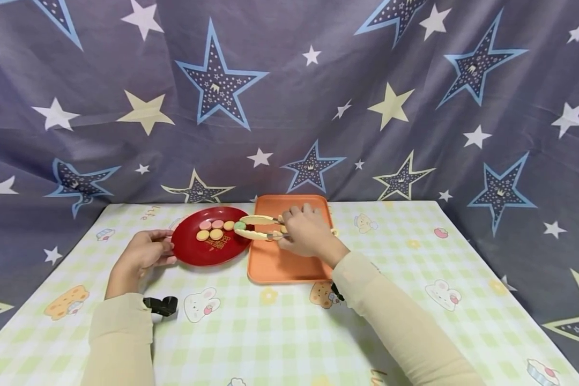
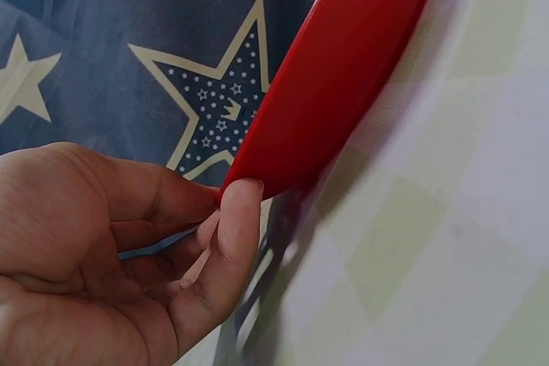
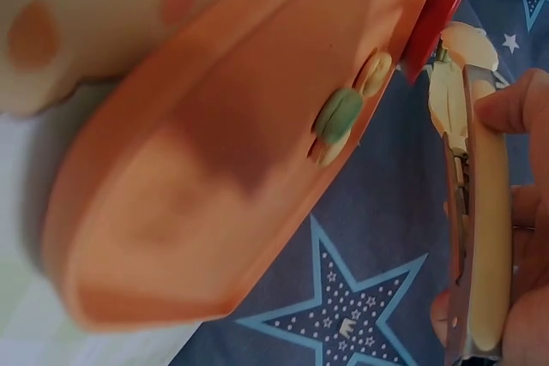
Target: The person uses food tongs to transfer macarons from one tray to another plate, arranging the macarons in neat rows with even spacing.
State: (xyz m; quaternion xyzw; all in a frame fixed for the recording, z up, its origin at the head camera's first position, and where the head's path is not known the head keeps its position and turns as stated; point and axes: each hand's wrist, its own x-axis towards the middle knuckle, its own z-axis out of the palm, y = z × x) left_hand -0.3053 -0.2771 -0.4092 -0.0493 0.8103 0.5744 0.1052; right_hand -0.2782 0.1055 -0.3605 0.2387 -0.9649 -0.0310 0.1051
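The right hand [image 1: 309, 230] has its fingers clamped round the tongs [image 1: 257, 220], which reach leftward over the tray's left edge. Their 2 tips stand either side of a green macaron [image 1: 239, 226] at the right edge of the plate; whether it touches the plate I cannot tell. The left hand [image 1: 145, 252] pinches the plate [image 1: 188, 249] at its left edge, thumb and fingers together on the rim.

On the plate, 5 more macarons lie close together: 2 pink [image 1: 205, 225] and 1 yellow [image 1: 229, 225] in a row leading to the green macaron, with 2 yellow [image 1: 216, 234] just in front. The tray [image 1: 289, 268] is just right of the plate. In the right wrist view it bears 3 macarons grouped near its edge: 1 green [image 3: 339, 115] between 2 yellow [image 3: 375, 73].

The plate sits toward the far edge of the surface [image 1: 251, 343], left of its middle; the tray reaches that edge. Past it hangs a dark curtain [image 1: 280, 91] with stars. A black device [image 1: 161, 305] shows at the left sleeve [image 1: 118, 343].
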